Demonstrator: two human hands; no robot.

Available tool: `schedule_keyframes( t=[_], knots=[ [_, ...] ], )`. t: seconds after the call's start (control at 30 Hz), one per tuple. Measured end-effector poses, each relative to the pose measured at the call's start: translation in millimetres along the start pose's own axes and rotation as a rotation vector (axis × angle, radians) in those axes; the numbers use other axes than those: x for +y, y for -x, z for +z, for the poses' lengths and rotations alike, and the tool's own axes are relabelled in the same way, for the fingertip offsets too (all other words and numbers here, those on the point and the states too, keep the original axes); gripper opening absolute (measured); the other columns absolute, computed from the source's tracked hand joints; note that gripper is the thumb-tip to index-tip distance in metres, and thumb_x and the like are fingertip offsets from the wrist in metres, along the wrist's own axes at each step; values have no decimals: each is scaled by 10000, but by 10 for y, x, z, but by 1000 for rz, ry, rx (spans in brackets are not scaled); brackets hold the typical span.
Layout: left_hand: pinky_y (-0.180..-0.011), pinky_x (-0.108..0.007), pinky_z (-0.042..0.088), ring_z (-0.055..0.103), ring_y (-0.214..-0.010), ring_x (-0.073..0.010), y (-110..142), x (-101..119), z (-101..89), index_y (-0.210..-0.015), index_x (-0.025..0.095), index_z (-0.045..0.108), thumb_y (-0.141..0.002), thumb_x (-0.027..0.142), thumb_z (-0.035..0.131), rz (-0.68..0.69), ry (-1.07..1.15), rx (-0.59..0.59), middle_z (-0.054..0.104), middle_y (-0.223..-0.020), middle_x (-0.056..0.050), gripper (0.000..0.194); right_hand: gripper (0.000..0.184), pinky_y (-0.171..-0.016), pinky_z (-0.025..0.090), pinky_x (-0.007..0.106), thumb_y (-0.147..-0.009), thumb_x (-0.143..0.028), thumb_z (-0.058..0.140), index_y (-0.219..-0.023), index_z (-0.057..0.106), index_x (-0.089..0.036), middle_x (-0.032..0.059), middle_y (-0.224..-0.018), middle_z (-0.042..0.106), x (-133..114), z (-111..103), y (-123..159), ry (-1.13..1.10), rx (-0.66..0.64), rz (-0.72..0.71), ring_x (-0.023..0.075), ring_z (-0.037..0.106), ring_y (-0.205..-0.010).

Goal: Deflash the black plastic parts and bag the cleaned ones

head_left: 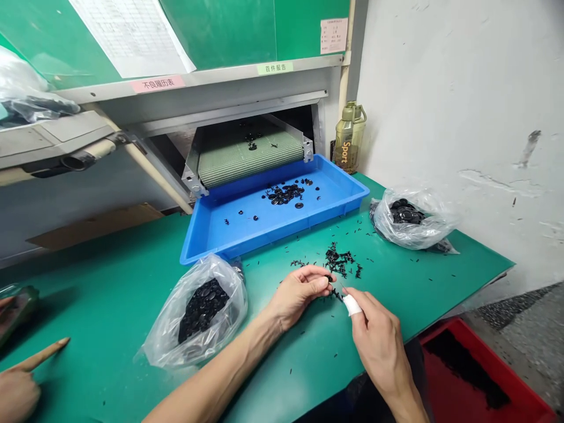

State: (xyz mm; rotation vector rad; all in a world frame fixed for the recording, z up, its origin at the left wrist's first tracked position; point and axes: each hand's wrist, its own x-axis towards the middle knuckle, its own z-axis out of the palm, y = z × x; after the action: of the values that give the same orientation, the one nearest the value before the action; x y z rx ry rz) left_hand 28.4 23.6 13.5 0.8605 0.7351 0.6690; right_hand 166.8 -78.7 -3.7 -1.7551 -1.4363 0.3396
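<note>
Clock positions taken from the left hand, 12 straight ahead. Green bench (110, 282).

Far left, 8 to 9 o'clock: another person's hand (20, 388), one finger extended, holding nothing visible. Between it and the left forearm, at 9: a clear bag (161, 341) of black parts, mouth open, taking up that side of the bench.

At 11: blue tray (194, 241), holding scattered black discs and small pieces; its near wall stands between the hands and that load. Farther along 11: green conveyor belt (251, 155), end over the tray, a few black pieces on it.

Left hand (304, 288): fingers closed, gripping a small black part (328, 278) at their tips. Between 1 and 2, just beyond: loose pile (338, 258) of black pieces, bits strewn around. Bottle (348, 141) between 12 and 1, behind the tray corner.

Right hand (379, 332) at 4: fingers closed on a thin tool (344, 289), mostly hidden; white wrapping (351, 305) on one digit.

At 2: second bag (434, 220), black discs inside. At 4, below bench edge: red bin (445, 388), dark material inside.
</note>
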Motion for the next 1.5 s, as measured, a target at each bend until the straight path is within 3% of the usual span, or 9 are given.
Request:
schedule_keyframes(
  t=[0.33,0.63,0.77,0.93,1.07,1.23,1.37,1.5],
  knots=[
    [-609,-172,439,604,-684,-81,53,-235,113,-801,111,669,-639,218,848,40,216,5,704,-864,-70,264,344,-636,466,248,-945,-200,343,-1116,640,-175,64,-859,639,-106,11,117,108,29,-95,161,621,-733],
    [-656,-224,451,576,-731,-105,126,-239,139,-854,140,644,-732,255,782,246,-33,14,685,-896,-52,218,347,-605,425,249,-929,-182,326,-1068,643,-163,67,-802,630,-216,80,117,189,135,-130,165,596,-671],
    [-634,-232,443,580,-723,-117,99,-230,100,-858,142,631,-755,309,759,277,-79,-17,684,-893,-62,233,338,-558,408,230,-864,-167,338,-959,661,-193,32,-720,649,-206,10,-10,-4,-31,-12,150,572,-608],
    [-661,-245,461,569,-695,-107,73,-189,76,-879,134,595,-776,349,728,224,-152,-8,687,-911,-84,273,277,-440,287,229,-811,-202,351,-753,622,-209,-29,-517,503,-91,-67,-178,-77,-213,172,116,386,-441],
    [-618,-239,467,570,-684,-109,90,-83,91,-925,165,549,-784,376,688,202,-307,87,667,-942,-71,289,338,-463,302,241,-790,-201,350,-898,671,-204,-12,-537,533,-2,-66,-218,3,-185,200,138,419,-456],
    [-518,-214,408,506,-534,-98,-18,88,20,-969,170,584,-837,348,563,200,-688,160,580,-670,16,222,338,-492,337,241,-828,-237,351,-910,678,-212,9,-600,597,41,-51,-215,4,-170,196,149,460,-494],
    [-567,-231,406,521,-571,-121,-249,230,-63,-912,184,611,-884,345,496,345,-1077,134,570,-629,25,199,332,-490,333,243,-825,-234,371,-940,683,-216,0,-599,607,76,-37,-203,-14,-171,202,144,464,-479],
    [-655,-263,435,561,-682,-158,-541,329,-69,-963,200,621,-922,241,385,436,-1376,107,638,-761,-17,243,342,-497,346,242,-823,-231,372,-951,689,-213,1,-611,623,100,-28,-192,-29,-153,195,142,471,-482]
  ],
)
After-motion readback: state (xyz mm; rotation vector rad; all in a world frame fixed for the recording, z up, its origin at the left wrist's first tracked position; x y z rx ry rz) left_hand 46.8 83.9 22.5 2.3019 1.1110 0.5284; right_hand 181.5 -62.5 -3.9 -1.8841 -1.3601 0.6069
